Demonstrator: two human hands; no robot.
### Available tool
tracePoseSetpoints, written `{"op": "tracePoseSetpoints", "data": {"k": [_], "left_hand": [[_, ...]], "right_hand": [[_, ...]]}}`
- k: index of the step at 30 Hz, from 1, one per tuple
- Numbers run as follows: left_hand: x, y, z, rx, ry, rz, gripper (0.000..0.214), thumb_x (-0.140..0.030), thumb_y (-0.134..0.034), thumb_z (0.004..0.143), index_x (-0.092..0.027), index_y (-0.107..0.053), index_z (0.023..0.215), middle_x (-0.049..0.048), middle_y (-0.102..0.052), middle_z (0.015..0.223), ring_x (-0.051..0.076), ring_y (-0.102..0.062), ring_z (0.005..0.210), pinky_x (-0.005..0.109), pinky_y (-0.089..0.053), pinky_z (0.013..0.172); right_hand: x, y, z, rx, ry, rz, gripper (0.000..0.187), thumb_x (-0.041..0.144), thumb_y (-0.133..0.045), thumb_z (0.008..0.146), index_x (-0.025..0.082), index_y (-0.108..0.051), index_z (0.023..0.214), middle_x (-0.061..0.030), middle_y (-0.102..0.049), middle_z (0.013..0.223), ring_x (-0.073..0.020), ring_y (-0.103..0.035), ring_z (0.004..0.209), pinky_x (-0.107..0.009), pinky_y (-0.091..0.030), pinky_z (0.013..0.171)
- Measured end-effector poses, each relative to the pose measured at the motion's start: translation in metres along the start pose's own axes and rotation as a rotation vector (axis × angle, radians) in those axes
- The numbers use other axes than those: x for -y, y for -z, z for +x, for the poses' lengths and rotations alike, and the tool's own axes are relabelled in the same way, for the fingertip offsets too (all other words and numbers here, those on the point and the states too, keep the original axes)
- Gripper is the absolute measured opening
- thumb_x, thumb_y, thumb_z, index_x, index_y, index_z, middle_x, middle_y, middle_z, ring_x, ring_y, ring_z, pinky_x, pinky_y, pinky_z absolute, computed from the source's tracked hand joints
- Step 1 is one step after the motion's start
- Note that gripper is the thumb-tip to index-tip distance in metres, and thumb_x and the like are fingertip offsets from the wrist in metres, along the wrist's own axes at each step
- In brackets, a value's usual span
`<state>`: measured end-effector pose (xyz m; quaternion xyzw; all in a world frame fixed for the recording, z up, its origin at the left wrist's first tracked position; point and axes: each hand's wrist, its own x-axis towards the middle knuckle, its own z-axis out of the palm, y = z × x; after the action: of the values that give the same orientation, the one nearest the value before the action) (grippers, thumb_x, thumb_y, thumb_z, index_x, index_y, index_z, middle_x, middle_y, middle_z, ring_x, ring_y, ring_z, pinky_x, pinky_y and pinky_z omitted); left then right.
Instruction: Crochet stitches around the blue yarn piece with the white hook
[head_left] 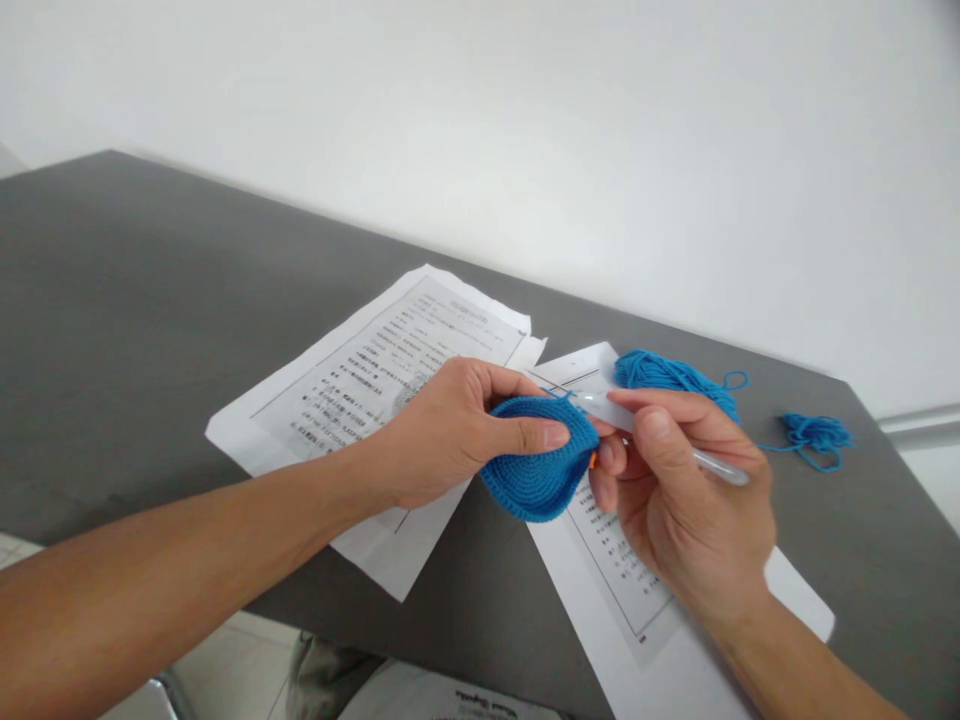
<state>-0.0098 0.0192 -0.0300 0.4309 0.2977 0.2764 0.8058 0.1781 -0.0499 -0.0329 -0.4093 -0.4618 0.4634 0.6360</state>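
Observation:
My left hand (450, 430) pinches a round blue crocheted piece (534, 472), thumb on top and fingers curled behind it. My right hand (686, 500) grips a pale, translucent crochet hook (716, 467) like a pen, its tip at the upper edge of the blue piece. A small orange marker (592, 461) shows at the piece's right edge. Blue yarn (667, 378) runs from the work to a loose bundle just behind my right hand. Both hands hover above the papers.
Printed paper sheets (375, 380) lie on the dark grey table (150, 300) under my hands. A small tangle of blue yarn (814, 436) lies at the far right. A white wall (525, 130) stands behind the table. The table's near edge runs below my forearms.

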Motion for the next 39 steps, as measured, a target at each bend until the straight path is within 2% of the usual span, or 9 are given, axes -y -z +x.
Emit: {"op": "tracePoseSetpoints", "data": {"k": [9, 15, 19, 23, 29, 34, 39], "left_hand": [[-0.001, -0.002, -0.002, -0.051, -0.049, 0.038, 0.018, -0.011, -0.093, 0.069, -0.016, -0.087, 0.085, 0.0016, -0.082, 0.080, 0.015, -0.071, 0.079, 0.024, -0.056, 0.077], [0.003, -0.002, -0.002, -0.080, -0.089, 0.022, 0.020, -0.014, -0.097, 0.070, -0.018, -0.088, 0.087, 0.0015, -0.085, 0.090, 0.014, -0.074, 0.083, 0.022, -0.057, 0.079], [0.003, -0.001, -0.001, -0.079, -0.110, 0.023, 0.019, -0.018, -0.098, 0.071, -0.018, -0.089, 0.088, 0.0041, -0.086, 0.099, 0.016, -0.077, 0.090, 0.025, -0.059, 0.083], [0.004, 0.000, -0.001, -0.080, -0.117, 0.012, 0.022, -0.015, -0.099, 0.068, -0.017, -0.089, 0.087, 0.0058, -0.087, 0.111, 0.017, -0.078, 0.093, 0.024, -0.060, 0.083], [0.003, -0.001, -0.003, -0.130, -0.067, 0.004, 0.043, -0.014, -0.100, 0.067, -0.018, -0.087, 0.108, 0.0022, -0.086, 0.086, 0.015, -0.078, 0.074, 0.023, -0.060, 0.071], [-0.001, -0.004, -0.003, -0.161, -0.064, 0.025, 0.044, -0.011, -0.100, 0.063, -0.015, -0.086, 0.105, 0.0005, -0.085, 0.081, 0.013, -0.076, 0.069, 0.020, -0.058, 0.065], [-0.002, -0.003, -0.003, -0.174, -0.069, 0.063, 0.042, -0.011, -0.097, 0.066, -0.015, -0.086, 0.107, -0.0003, -0.084, 0.080, 0.011, -0.074, 0.068, 0.018, -0.057, 0.064]], "right_hand": [[-0.007, 0.003, 0.002, 0.022, 0.035, -0.047, 0.013, 0.037, -0.086, 0.094, 0.027, -0.085, 0.102, 0.0026, -0.076, 0.064, -0.0154, -0.072, 0.050, -0.032, -0.067, 0.060], [-0.007, 0.006, 0.003, 0.051, 0.048, -0.071, 0.013, 0.036, -0.085, 0.095, 0.027, -0.086, 0.104, 0.0017, -0.076, 0.065, -0.0156, -0.073, 0.051, -0.025, -0.058, 0.048], [-0.006, 0.009, 0.004, 0.048, 0.072, -0.105, 0.013, 0.037, -0.086, 0.094, 0.028, -0.086, 0.104, 0.0017, -0.076, 0.064, -0.0151, -0.072, 0.050, -0.025, -0.058, 0.047], [-0.006, 0.014, 0.004, 0.055, 0.070, -0.141, 0.013, 0.035, -0.086, 0.094, 0.028, -0.086, 0.105, -0.0001, -0.081, 0.074, -0.0150, -0.072, 0.050, -0.027, -0.060, 0.049], [-0.001, 0.022, 0.006, 0.079, 0.124, -0.249, 0.011, 0.033, -0.086, 0.094, 0.028, -0.087, 0.104, -0.0027, -0.084, 0.085, -0.0165, -0.074, 0.052, -0.031, -0.062, 0.050], [0.003, 0.028, 0.007, 0.099, 0.156, -0.299, 0.009, 0.029, -0.085, 0.095, 0.029, -0.087, 0.104, -0.0033, -0.083, 0.081, -0.0160, -0.073, 0.053, -0.030, -0.062, 0.049], [0.007, 0.033, 0.007, 0.127, 0.185, -0.338, 0.011, 0.028, -0.084, 0.096, 0.030, -0.088, 0.106, -0.0023, -0.081, 0.076, -0.0173, -0.071, 0.052, -0.033, -0.059, 0.048]]}}
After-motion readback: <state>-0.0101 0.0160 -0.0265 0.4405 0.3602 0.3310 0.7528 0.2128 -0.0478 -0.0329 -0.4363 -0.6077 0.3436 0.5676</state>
